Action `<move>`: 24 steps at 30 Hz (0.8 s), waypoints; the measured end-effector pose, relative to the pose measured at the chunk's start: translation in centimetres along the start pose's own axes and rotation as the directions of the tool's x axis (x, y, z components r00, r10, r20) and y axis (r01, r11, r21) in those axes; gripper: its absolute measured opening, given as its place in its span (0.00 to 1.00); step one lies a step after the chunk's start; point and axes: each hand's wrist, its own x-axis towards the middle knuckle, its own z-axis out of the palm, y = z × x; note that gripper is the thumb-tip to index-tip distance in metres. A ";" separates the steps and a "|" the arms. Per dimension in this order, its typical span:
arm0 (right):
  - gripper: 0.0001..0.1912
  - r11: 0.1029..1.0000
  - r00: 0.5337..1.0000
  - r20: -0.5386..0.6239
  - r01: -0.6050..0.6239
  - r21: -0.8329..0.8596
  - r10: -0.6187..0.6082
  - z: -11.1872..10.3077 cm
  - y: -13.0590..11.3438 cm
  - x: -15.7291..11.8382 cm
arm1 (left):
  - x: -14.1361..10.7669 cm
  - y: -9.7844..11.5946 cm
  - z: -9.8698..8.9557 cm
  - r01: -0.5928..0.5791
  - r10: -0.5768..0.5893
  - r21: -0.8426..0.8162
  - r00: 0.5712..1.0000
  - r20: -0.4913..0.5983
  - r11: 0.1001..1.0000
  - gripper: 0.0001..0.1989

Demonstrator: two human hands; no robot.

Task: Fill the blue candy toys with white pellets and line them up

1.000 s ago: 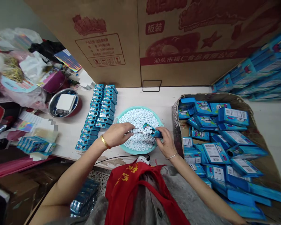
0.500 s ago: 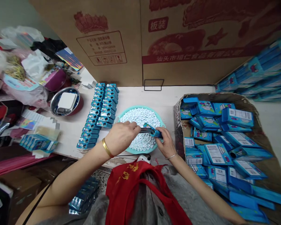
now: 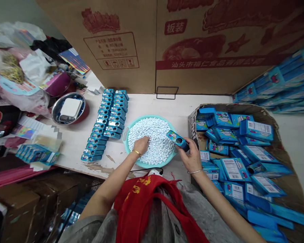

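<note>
My left hand (image 3: 141,145) is down on the small white candies (image 3: 157,130), its fingers curled and their tips partly buried. What it grips, if anything, is hidden. The candies fill a round turquoise basin (image 3: 128,148) in front of me. My right hand (image 3: 191,155) is closed round the lower end of a small blue candy box (image 3: 177,140). That box is tilted over the basin's right side, and a dark round hole shows in its face.
Two rows of similar blue boxes (image 3: 98,130) stand left of the basin. On the right, a cardboard carton (image 3: 192,126) holds many blue boxes. A metal bowl (image 3: 56,109) with a white scale (image 3: 71,108) sits further left. Big cardboard boxes (image 3: 131,79) wall off the back.
My left hand has moved from the box's hole, where it held a dark tube-like thing, down and left into the candies. My right hand has shifted right with the box.
</note>
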 end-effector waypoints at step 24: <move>0.21 0.988 0.987 0.090 0.123 0.096 -0.132 3.0 -1.5 -0.9 | -7.7 6.8 -17.2 -0.364 0.340 0.313 0.931 0.131 0.877 0.11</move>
